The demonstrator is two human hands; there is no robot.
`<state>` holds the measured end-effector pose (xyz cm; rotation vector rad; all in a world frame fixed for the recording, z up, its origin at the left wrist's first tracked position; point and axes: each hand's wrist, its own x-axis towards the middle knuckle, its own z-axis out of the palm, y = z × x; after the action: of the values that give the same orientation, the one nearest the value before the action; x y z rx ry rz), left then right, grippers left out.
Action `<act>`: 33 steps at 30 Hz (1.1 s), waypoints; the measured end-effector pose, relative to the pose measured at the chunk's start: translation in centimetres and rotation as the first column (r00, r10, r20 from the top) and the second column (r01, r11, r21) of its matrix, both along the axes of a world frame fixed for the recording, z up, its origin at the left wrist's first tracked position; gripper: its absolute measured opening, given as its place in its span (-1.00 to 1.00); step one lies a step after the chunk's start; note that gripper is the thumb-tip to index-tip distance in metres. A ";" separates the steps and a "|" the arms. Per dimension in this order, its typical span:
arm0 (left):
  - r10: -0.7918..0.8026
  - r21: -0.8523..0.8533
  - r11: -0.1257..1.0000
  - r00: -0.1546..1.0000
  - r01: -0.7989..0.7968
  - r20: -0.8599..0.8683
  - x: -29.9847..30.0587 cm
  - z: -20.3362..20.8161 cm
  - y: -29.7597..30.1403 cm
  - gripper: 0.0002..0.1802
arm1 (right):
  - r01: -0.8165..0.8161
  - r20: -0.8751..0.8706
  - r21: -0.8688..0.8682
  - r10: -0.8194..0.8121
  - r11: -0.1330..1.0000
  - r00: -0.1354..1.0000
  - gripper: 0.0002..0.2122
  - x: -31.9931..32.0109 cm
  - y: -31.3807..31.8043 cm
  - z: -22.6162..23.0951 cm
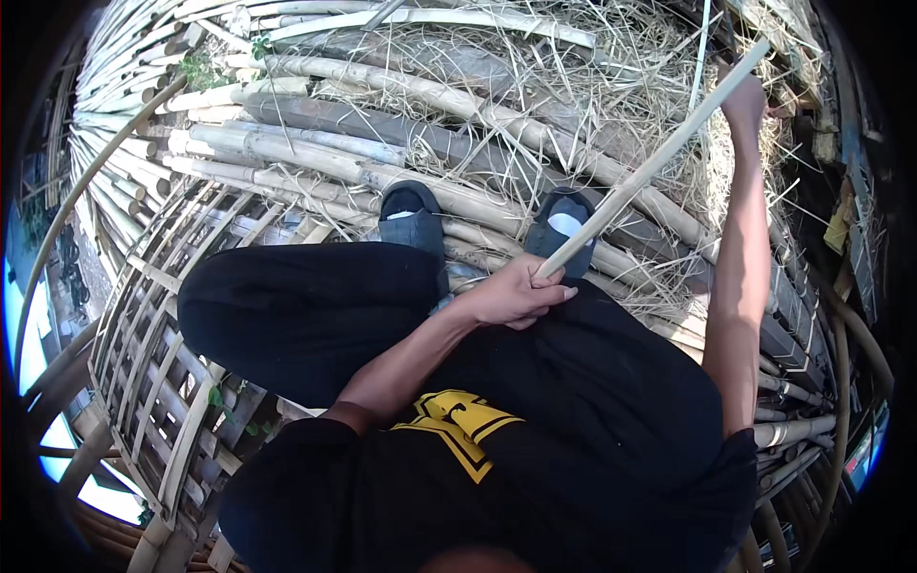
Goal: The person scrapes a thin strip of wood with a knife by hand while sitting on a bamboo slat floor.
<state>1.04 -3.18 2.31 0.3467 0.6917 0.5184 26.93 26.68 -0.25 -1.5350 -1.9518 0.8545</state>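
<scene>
Bamboo strip (650, 170) is the thing I watch from my distant seat: it slants, with its lower end just below the dark right slipper (543, 239) and its upper end well up and to the right of that slipper. Far to the left of the right slipper I see a thin, curved brown rod (78, 189), and beside it a bundle of bamboo poles (110, 124) with cut ends showing. Also left of the slipper, but lower, is an open-weave bamboo lattice (196, 415). Nearer, on its left side, is the left slipper (411, 234); both slippers are upon long laid poles (287, 148). Below the right slipper, slightly to its left, I find the left hand (519, 294), whose fingers are closed around the lower end of the strip. Above the slipper, loose straw (621, 95) is scattered. Farther to the right and up from the slipper, the right hand (747, 103) is at the upper part of the strip, its fingers bent. The strip covers part of this hand, so I cannot tell whether the fingers are clamped on it.
</scene>
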 end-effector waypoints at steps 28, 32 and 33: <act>0.421 -0.054 0.904 0.905 -0.424 -0.059 0.2 -4.5 2.5 -0.89 | -0.436 -0.442 -0.746 0.116 0.503 0.890 -0.61 -15.4 -15.6 1.7; 0.506 0.461 0.837 0.737 -0.295 -0.448 1.0 -4.3 2.5 -0.66 | -0.446 -0.170 -0.456 0.417 0.770 0.893 -0.68 -14.5 -14.6 1.4; 0.573 0.611 0.775 0.585 -0.160 -0.573 1.0 -4.1 2.5 -0.57 | -0.447 -0.172 -0.455 0.417 0.770 0.893 -0.68 -14.3 -14.1 1.9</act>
<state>2.03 -0.64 -1.81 0.9565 1.4665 1.0119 12.67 12.58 1.67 -1.2813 -2.1928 1.6798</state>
